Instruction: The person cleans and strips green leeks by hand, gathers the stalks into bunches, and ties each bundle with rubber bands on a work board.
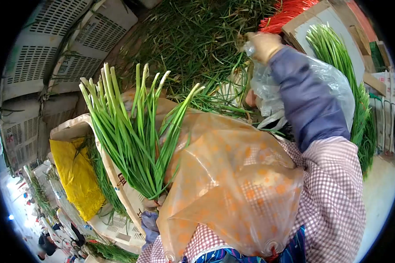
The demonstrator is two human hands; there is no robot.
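So the left hand [155,203] had its grip closed around the green end of a bunch of stalks [138,140], pale ends up, over the patterned apron [232,175] and next to a pale crate [102,151] that held yellow material [74,175] and more greens [102,175]. The right hand [265,46] was out by a clear plastic bag [338,87], too blurry to tell how open its grip was or what it held. Slotted crates [30,57] stood off to the left.
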